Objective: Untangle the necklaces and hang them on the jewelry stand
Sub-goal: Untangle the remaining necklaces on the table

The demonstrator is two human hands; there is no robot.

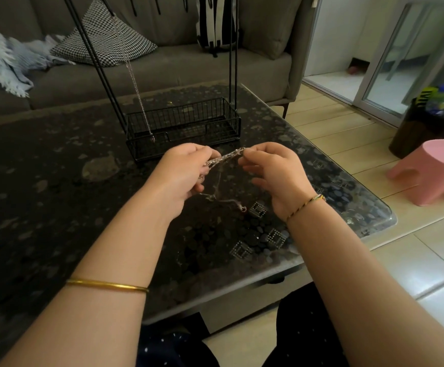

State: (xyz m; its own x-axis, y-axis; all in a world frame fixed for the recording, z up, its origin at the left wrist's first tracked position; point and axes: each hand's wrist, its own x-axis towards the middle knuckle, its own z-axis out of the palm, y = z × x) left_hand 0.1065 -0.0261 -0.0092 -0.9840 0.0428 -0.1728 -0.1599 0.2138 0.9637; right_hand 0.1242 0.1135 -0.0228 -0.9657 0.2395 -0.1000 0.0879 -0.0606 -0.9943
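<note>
Necklaces (225,156) stretched tangled between our left grip (184,170) and right grip (273,170), both pinching them above the surface (57,181), near the stand (184,120), where one chain (133,75) hung.

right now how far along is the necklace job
Done: one silver chain hangs from the jewelry stand. In hand: the left hand and right hand pinch a tangled bunch of necklaces stretched between them, loose strands dangling above the table. Left: separating that bunch and hanging each piece.
</note>
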